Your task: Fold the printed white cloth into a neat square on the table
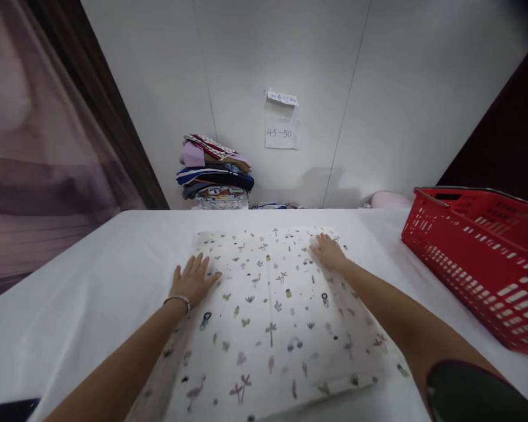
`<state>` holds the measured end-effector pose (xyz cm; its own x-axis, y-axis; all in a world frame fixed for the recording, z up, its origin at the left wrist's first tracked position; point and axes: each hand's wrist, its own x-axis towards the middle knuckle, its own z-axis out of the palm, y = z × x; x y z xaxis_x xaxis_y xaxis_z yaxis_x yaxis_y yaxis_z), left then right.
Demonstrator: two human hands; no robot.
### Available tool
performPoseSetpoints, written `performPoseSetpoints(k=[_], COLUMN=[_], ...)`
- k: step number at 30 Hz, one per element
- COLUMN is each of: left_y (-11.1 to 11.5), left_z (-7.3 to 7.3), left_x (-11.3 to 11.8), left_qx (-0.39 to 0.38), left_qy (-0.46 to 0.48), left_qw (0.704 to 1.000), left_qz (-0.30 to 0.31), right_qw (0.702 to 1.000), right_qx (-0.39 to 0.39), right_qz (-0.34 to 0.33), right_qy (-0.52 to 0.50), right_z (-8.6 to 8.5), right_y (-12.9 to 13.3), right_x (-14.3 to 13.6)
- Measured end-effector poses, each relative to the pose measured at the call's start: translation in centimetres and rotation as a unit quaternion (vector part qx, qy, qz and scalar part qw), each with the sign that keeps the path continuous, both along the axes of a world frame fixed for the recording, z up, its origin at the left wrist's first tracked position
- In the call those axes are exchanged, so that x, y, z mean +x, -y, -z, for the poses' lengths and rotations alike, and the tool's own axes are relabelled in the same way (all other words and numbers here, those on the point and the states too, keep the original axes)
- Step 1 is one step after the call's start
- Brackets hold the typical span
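Note:
A white cloth [264, 316] printed with small flamingos, palms and rainbows lies spread in layers over the white-covered table. On its left edge my left hand [193, 281] rests flat, fingers spread, a bracelet at the wrist. My right hand [328, 252] lies flat near the far right corner of the same cloth, fingers stretched forward. Neither hand grips anything. The near edge of the cloth shows a fold, and part of it runs out of view at the bottom.
A red plastic basket [470, 258] stands on the table at the right. Beyond the far edge rises a stack of folded clothes [215, 176] against the wall. A dark object [11, 409] sits at the lower left corner. A pinkish curtain [48, 176] hangs at the left.

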<state>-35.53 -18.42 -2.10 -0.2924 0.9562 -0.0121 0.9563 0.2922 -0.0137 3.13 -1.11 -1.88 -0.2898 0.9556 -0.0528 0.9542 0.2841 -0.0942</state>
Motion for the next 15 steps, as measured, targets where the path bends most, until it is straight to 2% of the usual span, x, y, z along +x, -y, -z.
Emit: performPoseSetpoints(k=[3,7,10,12,13,15], left_y=[-1.7,-1.4,-2.3,-4.1,-5.4,-8.1], left_z=[1.4,2.3,1.6,0.8,0.5,0.2], left_x=[-2.2,-3.3,-2.6,-1.9,-1.6,-1.4], left_qx=[-0.012,-0.011,-0.019,-0.013,-0.009,-0.007], left_qy=[0.026,0.034,0.03,0.015,0.002,-0.008], left_qw=[0.998,0.998,0.996,0.997,0.998,1.0], left_qz=[-0.051,-0.057,-0.078,-0.079,-0.068,-0.001], right_qw=[0.999,0.998,0.999,0.998,0.998,0.999], right_qx=[-0.004,-0.006,0.022,0.05,0.056,0.046], right_qz=[0.033,0.055,0.039,0.029,0.025,0.023], right_qy=[0.008,0.008,0.007,0.006,0.006,0.008], right_z=[0.9,2.4,2.8,2.7,2.6,2.5], right_y=[-3.2,-4.4,-5.1,-6.2,-6.9,-8.3], right_x=[1.2,3.3,3.3,2.7,2.4,2.0])
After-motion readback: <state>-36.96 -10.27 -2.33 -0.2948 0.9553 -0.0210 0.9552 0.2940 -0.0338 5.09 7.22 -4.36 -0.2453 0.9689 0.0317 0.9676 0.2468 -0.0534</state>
